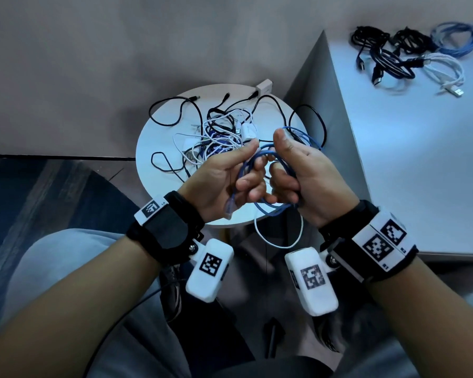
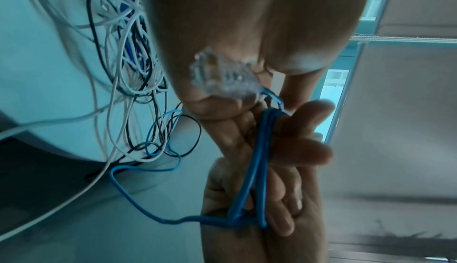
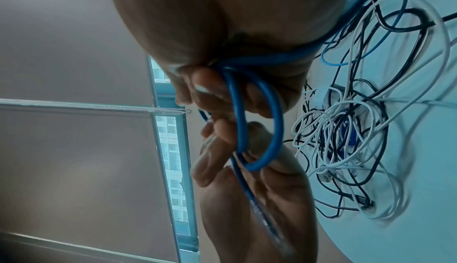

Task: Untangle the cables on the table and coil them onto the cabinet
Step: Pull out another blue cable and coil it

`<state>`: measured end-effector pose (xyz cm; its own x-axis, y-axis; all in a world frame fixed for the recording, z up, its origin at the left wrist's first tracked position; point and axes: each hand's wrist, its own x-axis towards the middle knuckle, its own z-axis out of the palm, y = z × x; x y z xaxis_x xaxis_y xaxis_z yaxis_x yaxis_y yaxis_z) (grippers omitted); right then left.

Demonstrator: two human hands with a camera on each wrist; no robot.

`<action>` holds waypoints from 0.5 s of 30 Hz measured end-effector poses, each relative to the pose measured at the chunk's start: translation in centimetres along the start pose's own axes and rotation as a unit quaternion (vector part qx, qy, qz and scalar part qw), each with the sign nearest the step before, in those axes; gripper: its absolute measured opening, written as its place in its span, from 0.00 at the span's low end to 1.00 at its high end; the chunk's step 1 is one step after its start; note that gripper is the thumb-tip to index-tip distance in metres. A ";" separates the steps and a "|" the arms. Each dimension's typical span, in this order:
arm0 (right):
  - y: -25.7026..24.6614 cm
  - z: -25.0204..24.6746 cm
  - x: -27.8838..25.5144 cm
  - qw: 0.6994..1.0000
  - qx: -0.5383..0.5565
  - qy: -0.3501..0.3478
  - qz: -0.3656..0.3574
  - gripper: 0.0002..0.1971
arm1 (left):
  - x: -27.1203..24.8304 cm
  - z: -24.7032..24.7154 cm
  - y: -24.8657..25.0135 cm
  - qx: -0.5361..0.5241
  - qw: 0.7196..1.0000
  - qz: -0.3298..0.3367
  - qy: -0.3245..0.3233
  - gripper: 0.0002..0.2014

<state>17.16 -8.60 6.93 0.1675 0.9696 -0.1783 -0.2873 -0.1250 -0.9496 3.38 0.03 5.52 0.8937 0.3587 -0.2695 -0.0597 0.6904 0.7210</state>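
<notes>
Winding the blue cable into loops, above the round table.

The left hand [image 1: 224,184] and right hand [image 1: 309,181] both grip the blue cable [image 1: 268,159]. Its far end seems still in the pile [image 1: 219,132]; next, probably pull it free and set the coil on the cabinet [image 1: 421,159].

Blue cable [image 2: 257,161] — smooth, slightly glossy jacket; its plug [image 2: 222,79] — clear plastic; table [image 1: 159,137] matt white.
</notes>
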 end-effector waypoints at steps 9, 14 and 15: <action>0.3 0.1 0.2 0.999 0.043 0.013 -0.002 0.24 | 0.1 0.6 -0.4 -0.081 0.993 0.018 -0.078 0.20; 0.9 0.2 0.5 0.999 0.013 0.016 -0.028 0.26 | 0.0 0.5 0.1 -0.063 0.993 0.042 -0.089 0.24; 1.2 0.2 0.6 0.999 -0.003 0.018 -0.034 0.27 | -0.1 0.5 0.3 -0.064 0.993 0.050 -0.086 0.26</action>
<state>16.70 -8.12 5.79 0.2191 0.9679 -0.1231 -0.2688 -0.0614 -0.9612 3.49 -0.13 6.04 0.9426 0.3241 -0.0808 -0.1970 0.7347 0.6491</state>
